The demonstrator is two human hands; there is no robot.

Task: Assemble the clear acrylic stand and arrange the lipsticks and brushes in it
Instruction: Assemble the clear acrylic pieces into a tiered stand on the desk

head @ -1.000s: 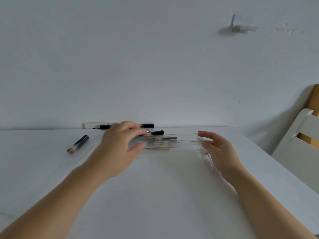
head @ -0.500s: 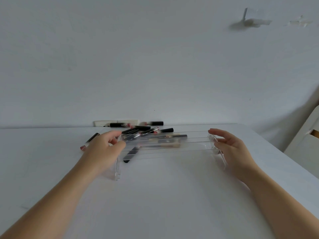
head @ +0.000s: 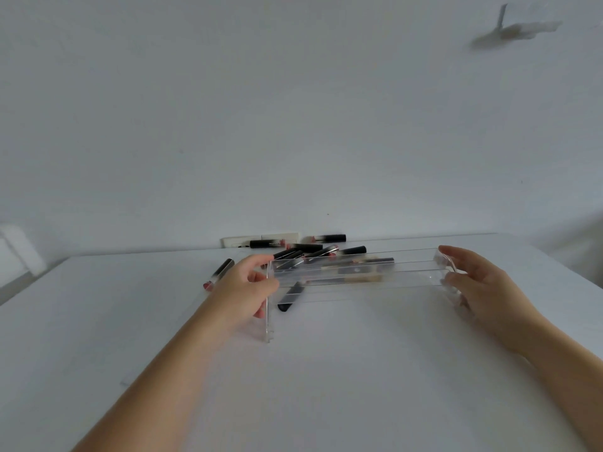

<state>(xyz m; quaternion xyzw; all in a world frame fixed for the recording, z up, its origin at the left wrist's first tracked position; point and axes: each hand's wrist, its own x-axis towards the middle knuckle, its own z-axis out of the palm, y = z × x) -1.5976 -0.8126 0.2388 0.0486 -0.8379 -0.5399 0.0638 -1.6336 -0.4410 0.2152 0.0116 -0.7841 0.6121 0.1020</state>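
Note:
The clear acrylic stand (head: pixel 359 290) stands on the white table (head: pixel 326 386), with stepped shelves between two end panels. My left hand (head: pixel 243 293) grips its left end panel, thumb across the front edge. My right hand (head: pixel 483 285) holds the right end panel between thumb and fingers. Several black lipsticks (head: pixel 326 238) lie loose behind the stand, one (head: pixel 219 274) off to the left. A dark stick (head: pixel 290 296) and a light-handled brush (head: pixel 355 278) show through the acrylic.
A white socket strip (head: pixel 235 241) sits at the table's far edge against the white wall. A white chair (head: pixel 14 252) stands at the left. Bare tabletop stretches from the stand toward me.
My left hand has moved from over the shelves to the left end panel and taken hold of it. My right hand has stayed on the right end.

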